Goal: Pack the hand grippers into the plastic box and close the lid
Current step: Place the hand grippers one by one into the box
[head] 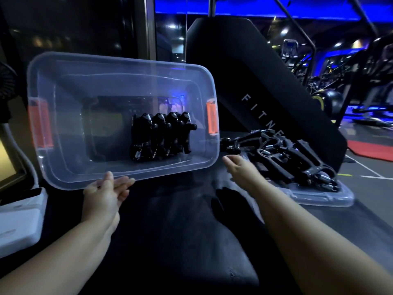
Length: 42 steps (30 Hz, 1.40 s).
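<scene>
Dim gym, blue strip light along ceiling. Black padded bench in foreground; black sloped backrest behind, white lettering "FITNE". Grey floor at right, white lines, red mat. Exercise machines far right, dark ball near them. Fan, white case at left edge.

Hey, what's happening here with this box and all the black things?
A person is packing hand grippers. The left hand pinches the near rim of the clear plastic box, tipped up toward the camera, with a row of grippers already inside. The right hand, open and empty, reaches toward the loose pile of grippers lying on the lid. The box is not closed yet.
</scene>
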Motion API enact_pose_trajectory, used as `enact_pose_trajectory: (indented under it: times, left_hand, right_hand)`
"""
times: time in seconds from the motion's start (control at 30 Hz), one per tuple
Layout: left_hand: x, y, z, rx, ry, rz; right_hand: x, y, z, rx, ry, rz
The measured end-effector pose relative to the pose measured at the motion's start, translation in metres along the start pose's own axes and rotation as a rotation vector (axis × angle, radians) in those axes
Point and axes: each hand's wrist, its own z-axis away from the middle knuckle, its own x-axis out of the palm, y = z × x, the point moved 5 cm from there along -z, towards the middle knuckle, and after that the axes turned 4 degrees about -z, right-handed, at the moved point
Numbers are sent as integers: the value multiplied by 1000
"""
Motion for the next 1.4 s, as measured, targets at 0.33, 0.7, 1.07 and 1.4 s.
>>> enact_pose_trajectory:
  times: [0.33, 0.7, 1.07, 1.4]
  left_hand:
    - [2, 5, 5, 55, 3, 13]
    - [1, 1, 0, 94, 36, -3]
    - [-3, -5, -11, 122, 47, -17]
    - [-7, -14, -23, 107, 51, -62]
  right_hand:
    - [25, -9, -25, -4, -17, -185]
    - [-9, 11, -69, -28, 49, 32]
    - [-33, 19, -119, -118, 118, 459]
    - [-12, 31, -171, -121, 54, 755]
